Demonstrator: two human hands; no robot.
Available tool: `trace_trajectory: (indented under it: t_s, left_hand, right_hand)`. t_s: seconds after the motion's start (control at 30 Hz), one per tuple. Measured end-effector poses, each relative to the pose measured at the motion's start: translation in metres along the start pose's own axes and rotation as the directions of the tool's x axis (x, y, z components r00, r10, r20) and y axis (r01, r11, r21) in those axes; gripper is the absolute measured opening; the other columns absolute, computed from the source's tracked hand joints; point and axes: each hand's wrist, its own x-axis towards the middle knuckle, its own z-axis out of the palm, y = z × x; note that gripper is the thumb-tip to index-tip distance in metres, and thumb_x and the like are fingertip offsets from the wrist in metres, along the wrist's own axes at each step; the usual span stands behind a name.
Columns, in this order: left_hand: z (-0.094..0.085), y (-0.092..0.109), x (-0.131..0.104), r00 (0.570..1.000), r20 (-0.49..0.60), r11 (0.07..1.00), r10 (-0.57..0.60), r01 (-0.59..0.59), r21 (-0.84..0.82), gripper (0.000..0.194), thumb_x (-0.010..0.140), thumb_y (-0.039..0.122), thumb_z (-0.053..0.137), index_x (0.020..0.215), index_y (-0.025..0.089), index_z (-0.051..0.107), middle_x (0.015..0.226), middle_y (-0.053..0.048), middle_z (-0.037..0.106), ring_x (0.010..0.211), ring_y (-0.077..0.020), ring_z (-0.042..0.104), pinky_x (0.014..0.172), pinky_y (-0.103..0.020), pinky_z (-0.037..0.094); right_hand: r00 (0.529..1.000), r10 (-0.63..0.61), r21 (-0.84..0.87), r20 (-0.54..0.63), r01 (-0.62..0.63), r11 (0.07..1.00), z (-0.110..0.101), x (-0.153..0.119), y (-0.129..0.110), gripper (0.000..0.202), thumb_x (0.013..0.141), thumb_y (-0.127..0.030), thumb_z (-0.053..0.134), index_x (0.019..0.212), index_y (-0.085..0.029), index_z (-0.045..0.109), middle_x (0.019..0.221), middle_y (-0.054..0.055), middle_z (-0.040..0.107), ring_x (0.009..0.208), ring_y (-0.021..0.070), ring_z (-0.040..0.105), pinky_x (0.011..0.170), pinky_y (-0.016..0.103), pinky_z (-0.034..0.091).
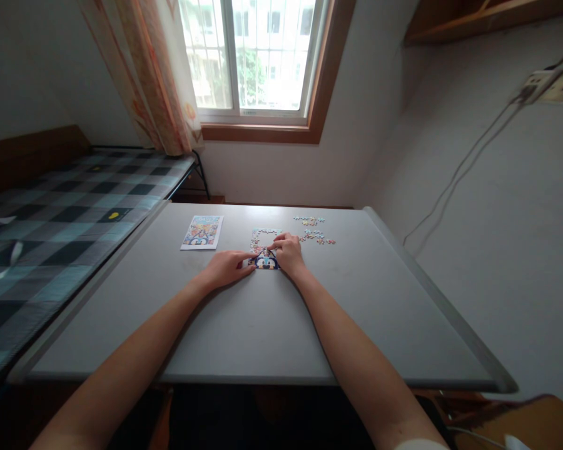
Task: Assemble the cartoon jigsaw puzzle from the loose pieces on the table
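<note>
A partly assembled jigsaw puzzle (266, 262) lies on the table in front of me. Its lower rows show a blue-and-white cartoon face, and a frame of joined pieces surrounds a gap in its upper half. My left hand (229, 267) rests flat at the puzzle's left side, fingers stretched out and fingertips touching its edge. Over the right side is my right hand (287, 251), its fingers bent and drawn together at the inner edge of the gap. Whatever sits beneath those fingertips is too small and covered to make out.
Loose puzzle pieces (315, 235) lie to the right of the puzzle, with more behind them. A printed reference picture (202, 232) lies at the left on the grey table (356, 325). A checked bed (75, 212) stands along the left, and a wall with a cable (469, 150) is on the right.
</note>
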Motion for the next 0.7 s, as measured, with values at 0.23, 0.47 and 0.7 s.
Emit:
trace_trajectory:
  t_s: [0.23, 0.47, 0.7]
  left_hand:
    - [0.0006, -0.0008, 0.0003, 1.000, -0.007, 1.000, 0.006, -0.006, 0.000, 0.039, 0.087, 0.047, 0.051, 0.121, 0.032, 0.063, 0.070, 0.002, 0.064, 0.060, -0.0120, 0.053, 0.056, -0.022, 0.030]
    - [0.0004, -0.0003, 0.0001, 1.000, -0.003, 1.000, -0.001, 0.001, -0.007, 0.039, 0.087, 0.048, 0.050, 0.121, 0.032, 0.063, 0.071, 0.002, 0.064, 0.060, -0.0123, 0.054, 0.055, -0.022, 0.031]
    - [0.0002, 0.0002, -0.0001, 1.000, 0.000, 1.000, -0.002, 0.002, -0.020, 0.040, 0.087, 0.048, 0.050, 0.120, 0.031, 0.063, 0.072, 0.001, 0.065, 0.061, -0.0126, 0.055, 0.056, -0.022, 0.031]
  right_hand:
    - [0.999, 0.010, -0.030, 0.034, -0.009, 0.999, -0.0027, -0.0006, -0.0018, 0.034, 0.075, -0.006, 0.048, 0.074, -0.026, 0.076, 0.099, 0.004, 0.062, 0.099, 0.0217, 0.045, 0.094, 0.036, 0.034]
    - [0.999, 0.041, 0.015, -0.001, -0.041, 0.999, -0.0051, 0.0007, -0.0024, 0.044, 0.074, -0.002, 0.039, 0.088, -0.023, 0.075, 0.096, 0.006, 0.063, 0.096, 0.0205, 0.049, 0.093, 0.034, 0.034]
    - [0.999, -0.025, -0.043, 0.032, 0.026, 0.999, -0.0035, -0.0025, -0.0046, 0.038, 0.077, -0.007, 0.044, 0.091, -0.026, 0.074, 0.098, 0.006, 0.061, 0.098, 0.0214, 0.046, 0.093, 0.035, 0.034]
